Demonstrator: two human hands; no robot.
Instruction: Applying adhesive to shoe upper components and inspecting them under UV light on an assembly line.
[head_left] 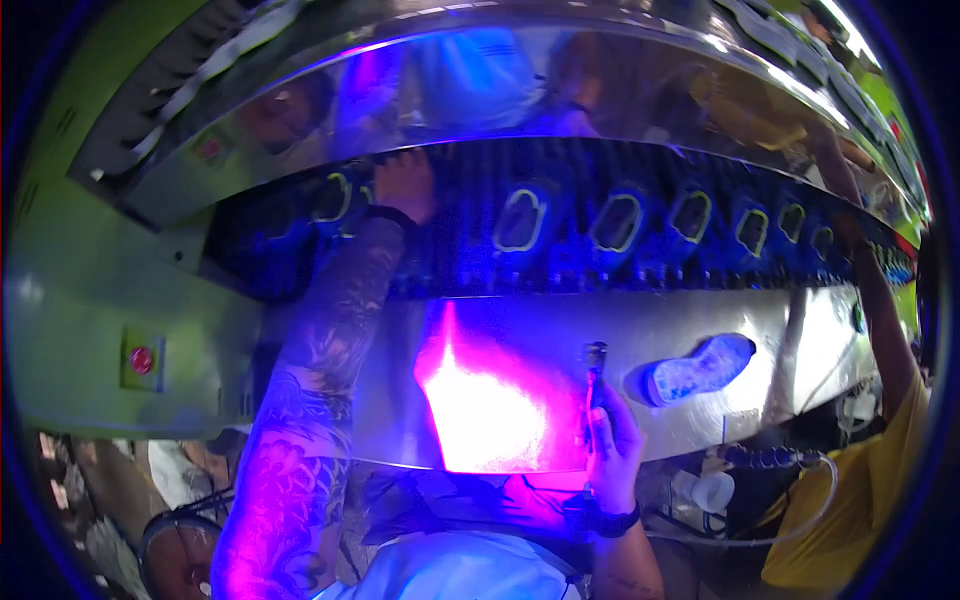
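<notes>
My left hand (405, 185) reaches over the dark conveyor belt (455, 225), its fingers stretched toward the far side beneath the metal hood. Just left of it lie dark oval pieces with glowing yellow-green outlines, one of them a ringed piece (335, 197). What lies directly under the palm is hidden. My right hand (615, 440) is closed around a slim dark flashlight (595, 360), held upright above the metal ledge. To its right, a pale bluish shoe sole (700, 370) rests on that ledge.
More outlined pieces (617, 222) line the belt to the right. A shiny metal hood (640, 90) overhangs it. A bright pink-violet glow covers part of the metal ledge (385, 400). A red button (141, 360) sits on the green panel at left. At right, a co-worker's arm (880, 310) reaches over the belt.
</notes>
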